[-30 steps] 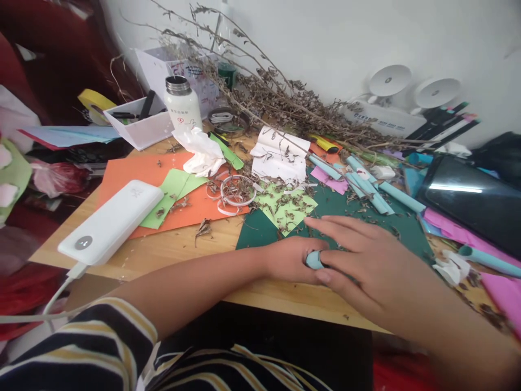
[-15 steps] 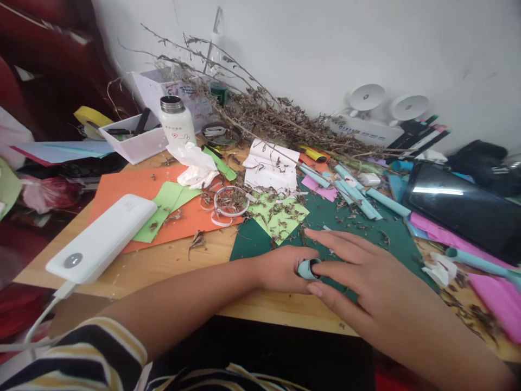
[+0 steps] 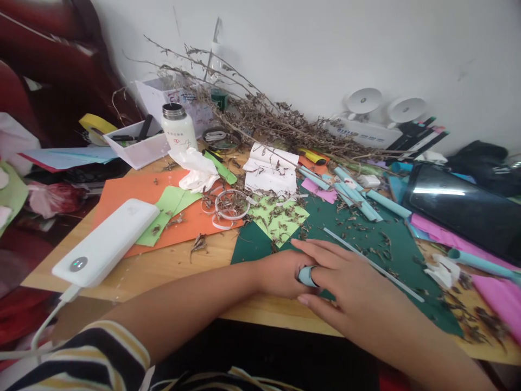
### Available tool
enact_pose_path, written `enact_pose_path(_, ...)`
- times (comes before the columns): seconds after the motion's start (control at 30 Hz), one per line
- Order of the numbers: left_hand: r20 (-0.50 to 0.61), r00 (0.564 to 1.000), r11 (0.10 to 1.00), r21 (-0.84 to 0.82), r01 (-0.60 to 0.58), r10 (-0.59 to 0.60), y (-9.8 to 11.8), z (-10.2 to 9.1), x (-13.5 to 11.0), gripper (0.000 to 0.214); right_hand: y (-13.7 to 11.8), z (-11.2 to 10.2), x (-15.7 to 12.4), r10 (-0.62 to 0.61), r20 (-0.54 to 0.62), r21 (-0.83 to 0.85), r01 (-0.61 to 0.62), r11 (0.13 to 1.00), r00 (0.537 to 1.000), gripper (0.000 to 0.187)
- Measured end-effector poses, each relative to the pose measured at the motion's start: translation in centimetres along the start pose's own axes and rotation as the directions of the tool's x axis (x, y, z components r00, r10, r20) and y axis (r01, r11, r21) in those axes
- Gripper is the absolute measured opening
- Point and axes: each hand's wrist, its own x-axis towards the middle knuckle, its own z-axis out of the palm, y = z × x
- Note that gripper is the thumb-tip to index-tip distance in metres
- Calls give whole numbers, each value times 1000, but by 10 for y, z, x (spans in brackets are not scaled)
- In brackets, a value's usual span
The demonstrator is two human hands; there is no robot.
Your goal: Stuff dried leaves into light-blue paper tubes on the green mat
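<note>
My left hand (image 3: 280, 274) is closed around a light blue paper tube (image 3: 306, 276), whose end sticks out on the thumb side. Most of that hand's fingers are hidden. My right hand (image 3: 350, 285) lies over it with fingers stretched and spread, one finger reaching into the tube's open end. Beneath both hands is a dark green sheet (image 3: 407, 255). A thin pale strip (image 3: 382, 271) lies on this sheet beside my right hand. Just beyond my hands, a light green paper square (image 3: 280, 217) carries dry leaf bits.
A white power bank (image 3: 106, 241) with a cable lies at left on orange paper. Behind stand an open bottle (image 3: 178, 127) and a pile of dry branches (image 3: 277, 119). Several blue paper tubes (image 3: 358, 198) and a black tablet (image 3: 459, 203) are at right.
My right hand has shifted left and its finger sits deeper in the tube's end. More of the pale strip on the green sheet shows now. My left hand stays closed around the tube.
</note>
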Motion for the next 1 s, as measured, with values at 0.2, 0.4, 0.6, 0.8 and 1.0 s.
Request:
enact_pose_path(0.2,-22,1000,997,78,-1,2,-1,0,-1,11,1,4,-3,-23,-103,-44,19,999,994,12)
enact_pose_path(0.4,-6,1000,991,132,25,-24,0,-2,-1,14,8,6,-2,-138,-157,-107,122,987,978,18)
enact_pose_path(0.6,12,998,985,158,65,-68,2,-2,-1,20,10,6,-1,-137,-146,-110,122,986,980,24)
enact_pose_path(0.8,10,997,987,143,77,-79,5,-4,0,17,11,5,-1,-147,-155,-148,125,981,977,23)
enact_pose_path(1.0,-17,996,990,110,87,-86,6,-3,0,13,13,9,0,-151,-123,-127,136,983,981,24)
